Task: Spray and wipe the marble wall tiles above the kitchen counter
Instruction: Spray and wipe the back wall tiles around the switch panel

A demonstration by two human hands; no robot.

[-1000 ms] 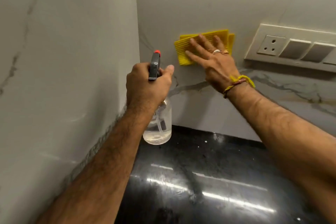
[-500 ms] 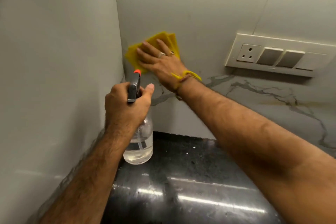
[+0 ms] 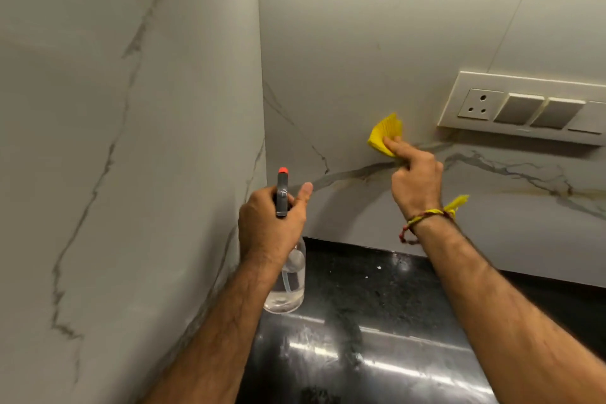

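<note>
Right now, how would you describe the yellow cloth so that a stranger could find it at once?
Look at the back marble wall above the black counter, left of the switch panel. The right hand holds the yellow cloth bunched against the tile. It is the only bright yellow thing on the wall.

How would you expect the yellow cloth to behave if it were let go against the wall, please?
The yellow cloth looks floppy: it bunches in the right hand. It probably weighs little and would likely drop to the black counter.
</note>
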